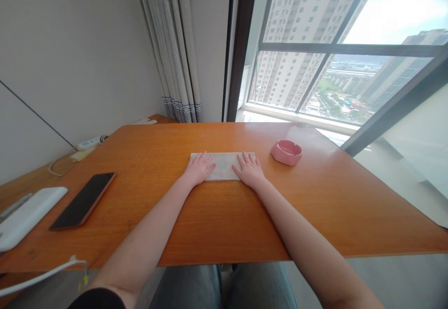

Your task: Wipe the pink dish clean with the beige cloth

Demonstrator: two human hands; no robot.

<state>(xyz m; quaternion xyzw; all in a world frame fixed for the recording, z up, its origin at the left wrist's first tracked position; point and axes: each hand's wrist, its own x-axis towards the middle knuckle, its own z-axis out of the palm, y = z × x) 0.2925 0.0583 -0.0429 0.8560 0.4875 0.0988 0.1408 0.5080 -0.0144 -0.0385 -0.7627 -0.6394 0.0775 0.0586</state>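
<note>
A flat, pale grey-white rectangular cloth or folded sheet (223, 166) lies on the wooden table; its exact material I cannot tell. My left hand (199, 168) rests flat on its left end, fingers spread. On the right end my right hand (249, 170) lies the same way, palm down with the fingers apart. Between the two hands the middle of the sheet shows. Just right of my right hand, and apart from it, stands a pink ashtray-like dish (286, 152).
A dark-screened phone (84, 200) lies at the left, beside a white flat device (31, 215). A white cable (42, 276) hangs at the front left edge. A power strip (91, 143) sits by the wall. Beyond the brown tabletop (224, 225) are a curtain (175, 47) and a large window.
</note>
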